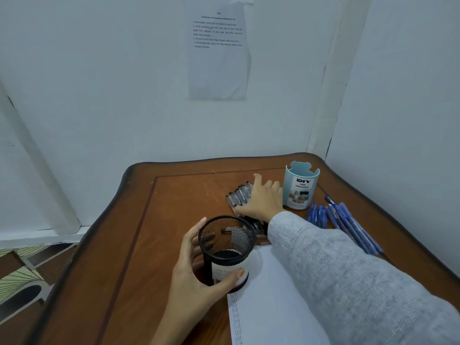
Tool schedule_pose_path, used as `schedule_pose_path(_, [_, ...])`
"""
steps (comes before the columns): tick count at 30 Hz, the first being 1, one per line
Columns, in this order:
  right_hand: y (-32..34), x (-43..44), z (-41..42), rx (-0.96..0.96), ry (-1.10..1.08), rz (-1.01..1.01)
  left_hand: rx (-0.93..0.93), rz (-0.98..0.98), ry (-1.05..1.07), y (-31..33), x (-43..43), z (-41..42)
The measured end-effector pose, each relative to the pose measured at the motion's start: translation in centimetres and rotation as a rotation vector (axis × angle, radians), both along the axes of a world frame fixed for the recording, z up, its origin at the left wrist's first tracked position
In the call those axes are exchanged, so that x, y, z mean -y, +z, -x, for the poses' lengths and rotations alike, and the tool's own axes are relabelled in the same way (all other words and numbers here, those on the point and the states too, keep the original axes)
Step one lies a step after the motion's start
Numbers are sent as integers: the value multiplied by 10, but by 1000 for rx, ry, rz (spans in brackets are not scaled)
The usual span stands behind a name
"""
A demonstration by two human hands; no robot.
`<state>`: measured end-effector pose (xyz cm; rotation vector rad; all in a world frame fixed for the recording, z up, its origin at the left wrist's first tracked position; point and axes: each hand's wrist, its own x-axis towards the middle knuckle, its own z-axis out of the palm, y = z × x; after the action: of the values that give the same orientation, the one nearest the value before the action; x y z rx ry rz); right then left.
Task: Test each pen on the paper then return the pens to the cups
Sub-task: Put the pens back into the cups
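My left hand (199, 275) grips a black mesh pen cup (226, 250), lifted and tilted toward me above the wooden table (149, 232). My right hand (261, 200) reaches across and lies on a row of black pens (237, 194) behind the mesh cup, fingers spread over them. To its right stands a light blue cup (301, 188) labelled "DIY Desk Organizer". Several blue pens (346, 222) lie in a bunch right of that cup. White paper (268, 307) with small marks along its left edge lies under my right forearm.
The table is pushed into a corner, with white walls behind and on the right. A printed sheet (217, 49) is taped to the back wall. Patterned floor (22, 277) shows past the table's left edge.
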<state>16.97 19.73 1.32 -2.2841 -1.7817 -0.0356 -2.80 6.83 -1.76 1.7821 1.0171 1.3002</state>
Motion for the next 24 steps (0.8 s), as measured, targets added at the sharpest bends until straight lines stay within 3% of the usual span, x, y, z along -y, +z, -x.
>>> schedule_pose_path(13, [-2,-4,8,-161,15,40,-11,20,-5,1,0,1])
schedule_pose_path(20, [-7,1,8,-94,3,-115,-8,19,-18,3,2,0])
schedule_pose_path(24, [-1,7,7,-162,49,-112,0,22,-22,4,2,0])
